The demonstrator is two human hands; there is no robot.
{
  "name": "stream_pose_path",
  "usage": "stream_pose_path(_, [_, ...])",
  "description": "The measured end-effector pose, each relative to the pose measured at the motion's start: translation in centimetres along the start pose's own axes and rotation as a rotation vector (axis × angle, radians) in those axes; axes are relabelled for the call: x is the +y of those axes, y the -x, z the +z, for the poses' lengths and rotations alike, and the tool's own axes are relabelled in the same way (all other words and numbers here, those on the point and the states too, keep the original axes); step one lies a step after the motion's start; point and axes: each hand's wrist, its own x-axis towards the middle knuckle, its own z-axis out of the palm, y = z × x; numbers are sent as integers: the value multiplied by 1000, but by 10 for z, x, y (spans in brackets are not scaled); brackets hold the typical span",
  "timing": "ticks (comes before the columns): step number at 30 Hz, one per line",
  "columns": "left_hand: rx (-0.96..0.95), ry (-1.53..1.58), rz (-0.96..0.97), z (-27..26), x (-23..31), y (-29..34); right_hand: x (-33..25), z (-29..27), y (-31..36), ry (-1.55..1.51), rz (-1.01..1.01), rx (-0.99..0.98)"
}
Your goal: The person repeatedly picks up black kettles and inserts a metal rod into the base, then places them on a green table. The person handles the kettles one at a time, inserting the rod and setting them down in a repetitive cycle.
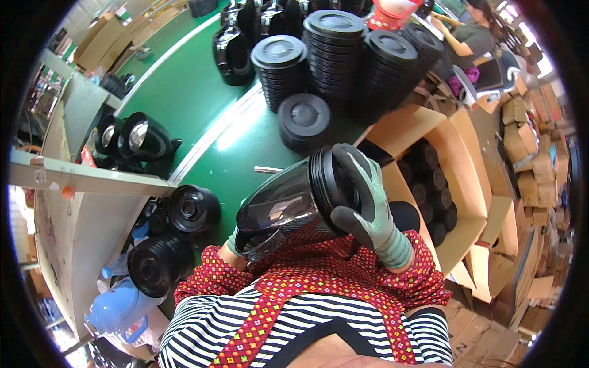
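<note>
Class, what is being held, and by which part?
A glossy black container: right hand on its ribbed end, left hand, mostly hidden, at the other end.

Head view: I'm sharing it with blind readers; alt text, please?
A gloved right hand holds the ribbed end of a glossy black container; the left hand is mostly hidden behind its other end. Stacks of round black pieces stand beyond on a green table; an open cardboard box of dark round parts sits at right.
</note>
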Motion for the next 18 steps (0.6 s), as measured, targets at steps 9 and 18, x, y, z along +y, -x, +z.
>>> stream_pose_path(9, [-100,42,-104,17,-22,-40,7,-32,75,-115,11,117])
stream_pose_path(18, [-169,115,-209,-15,-44,-76,5,-41,115,-304,101,281])
